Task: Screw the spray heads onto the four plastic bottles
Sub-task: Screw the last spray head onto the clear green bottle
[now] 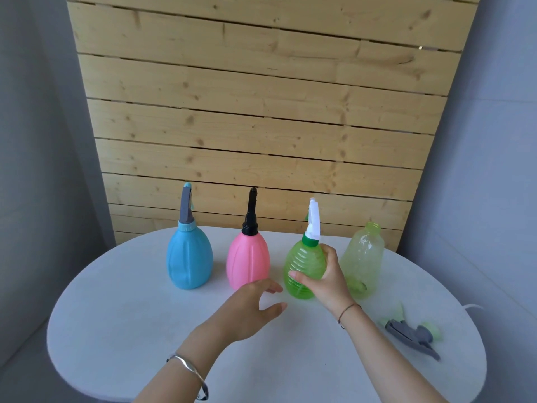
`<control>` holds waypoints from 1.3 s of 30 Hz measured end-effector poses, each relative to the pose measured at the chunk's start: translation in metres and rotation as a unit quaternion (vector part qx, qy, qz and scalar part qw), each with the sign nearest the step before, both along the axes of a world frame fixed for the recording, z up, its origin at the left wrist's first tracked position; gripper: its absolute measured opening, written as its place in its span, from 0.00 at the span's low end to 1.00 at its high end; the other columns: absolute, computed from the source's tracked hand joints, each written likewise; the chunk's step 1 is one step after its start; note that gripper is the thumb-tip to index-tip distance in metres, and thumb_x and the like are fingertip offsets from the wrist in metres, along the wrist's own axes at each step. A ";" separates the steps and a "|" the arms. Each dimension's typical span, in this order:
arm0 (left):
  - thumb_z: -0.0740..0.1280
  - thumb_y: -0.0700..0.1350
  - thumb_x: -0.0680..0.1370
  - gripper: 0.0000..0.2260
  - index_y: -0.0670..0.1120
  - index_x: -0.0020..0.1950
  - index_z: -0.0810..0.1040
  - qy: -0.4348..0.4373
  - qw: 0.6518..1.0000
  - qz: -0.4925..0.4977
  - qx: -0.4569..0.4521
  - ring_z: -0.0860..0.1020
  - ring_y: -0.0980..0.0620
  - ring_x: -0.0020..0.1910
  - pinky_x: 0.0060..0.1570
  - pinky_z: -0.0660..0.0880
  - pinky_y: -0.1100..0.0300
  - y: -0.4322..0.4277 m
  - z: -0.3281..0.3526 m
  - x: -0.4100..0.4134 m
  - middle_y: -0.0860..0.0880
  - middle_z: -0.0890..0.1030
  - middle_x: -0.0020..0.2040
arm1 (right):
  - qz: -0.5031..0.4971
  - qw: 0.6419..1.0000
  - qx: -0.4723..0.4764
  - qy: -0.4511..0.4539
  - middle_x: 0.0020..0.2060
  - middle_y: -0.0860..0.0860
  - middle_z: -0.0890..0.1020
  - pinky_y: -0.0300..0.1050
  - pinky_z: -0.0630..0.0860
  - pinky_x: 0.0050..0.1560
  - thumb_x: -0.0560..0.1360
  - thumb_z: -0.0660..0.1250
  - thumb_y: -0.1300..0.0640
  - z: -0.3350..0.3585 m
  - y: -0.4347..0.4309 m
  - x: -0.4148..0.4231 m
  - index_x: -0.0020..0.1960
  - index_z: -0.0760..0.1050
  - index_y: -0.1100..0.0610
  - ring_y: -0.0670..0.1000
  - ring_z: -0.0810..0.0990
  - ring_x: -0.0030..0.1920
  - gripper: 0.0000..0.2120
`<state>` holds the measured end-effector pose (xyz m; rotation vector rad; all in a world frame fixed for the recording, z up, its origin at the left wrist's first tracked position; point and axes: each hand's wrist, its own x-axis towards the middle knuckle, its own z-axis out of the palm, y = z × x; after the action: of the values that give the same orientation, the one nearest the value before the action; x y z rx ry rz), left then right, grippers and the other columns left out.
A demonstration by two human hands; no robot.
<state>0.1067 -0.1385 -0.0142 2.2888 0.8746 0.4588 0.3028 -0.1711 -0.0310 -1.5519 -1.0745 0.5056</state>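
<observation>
Lined up left to right across the middle of the frame, on the white desk (pixel 139 315): a blue bottle (pixel 189 257) topped by a grey spray head (pixel 186 207), a pink bottle (pixel 247 257) with a black spray head (pixel 251 213), a green bottle (pixel 302 266) with a white spray head (pixel 313 222), and a pale bottle (pixel 363 257) with a bare, open neck. Kept upright and spaced apart, probably to leave room for fingers around each neck. Wrapped around the right flank of the green bottle: the right hand (pixel 322 277), one digit laid across the ribbed front, the rest hidden behind, wrist bent upward from an arm reaching in from the lower right. Likely gripped that way to steady the bottle with its head seated; impossible to tell how tight the collar sits. Just left of that bottle's base, close over the desk: the left hand (pixel 250 309), holding nothing, fingers loosely curved and thumb spread, palm turned toward the bottle as if ready to brace it. Lying on its side at the lower right of the frame, well apart from the row: the loose spray head (pixel 412 334), grey with a pale green collar. Judged three parts done of four; left to do, fetching that head and threading it onto the pale bottle at the right end. Behind it all, a slatted wooden panel (pixel 261 97).
</observation>
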 end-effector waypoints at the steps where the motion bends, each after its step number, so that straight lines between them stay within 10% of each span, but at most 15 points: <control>1: 0.64 0.55 0.77 0.18 0.53 0.65 0.72 0.000 1.000 0.001 -0.001 0.69 0.63 0.55 0.55 0.63 0.70 0.000 0.000 0.000 0.56 0.75 0.63 | 0.000 1.000 0.001 0.000 0.51 0.42 0.76 0.28 0.71 0.46 0.62 0.80 0.59 0.000 0.000 0.000 0.59 0.64 0.49 0.44 0.77 0.52 0.33; 10: 0.64 0.55 0.77 0.18 0.54 0.65 0.72 -0.005 1.000 0.011 -0.009 0.70 0.62 0.55 0.55 0.63 0.69 0.001 -0.002 -0.001 0.56 0.75 0.62 | 0.000 0.999 0.023 -0.034 0.70 0.49 0.65 0.45 0.62 0.70 0.63 0.79 0.57 0.006 -0.007 -0.003 0.71 0.57 0.53 0.49 0.63 0.71 0.45; 18: 0.65 0.54 0.77 0.16 0.53 0.64 0.72 -0.002 1.000 0.009 -0.025 0.73 0.56 0.58 0.53 0.66 0.68 -0.002 -0.005 0.005 0.56 0.76 0.60 | -0.136 0.899 0.218 -0.355 0.69 0.57 0.69 0.47 0.59 0.72 0.69 0.68 0.53 0.035 -0.036 0.007 0.69 0.63 0.58 0.52 0.64 0.72 0.32; 27: 0.65 0.53 0.77 0.14 0.54 0.63 0.73 -0.012 0.999 0.000 -0.031 0.73 0.56 0.57 0.52 0.68 0.67 -0.007 -0.005 0.009 0.57 0.77 0.58 | -0.194 0.977 0.083 0.036 0.73 0.52 0.64 0.44 0.63 0.68 0.69 0.75 0.52 0.033 -0.029 0.061 0.75 0.53 0.52 0.50 0.63 0.73 0.43; 39: 0.70 0.57 0.72 0.26 0.56 0.67 0.66 -0.125 0.987 -0.023 -0.096 0.74 0.60 0.57 0.54 0.73 0.66 -0.037 0.015 0.041 0.63 0.73 0.60 | -0.248 0.955 0.142 0.080 0.56 0.49 0.77 0.45 0.70 0.62 0.67 0.76 0.49 0.053 -0.076 0.052 0.60 0.70 0.52 0.50 0.75 0.60 0.26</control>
<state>0.1481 -0.1752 0.0003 2.0199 0.7061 0.6004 0.3549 -0.2473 0.0216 -1.4270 -0.5701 0.1197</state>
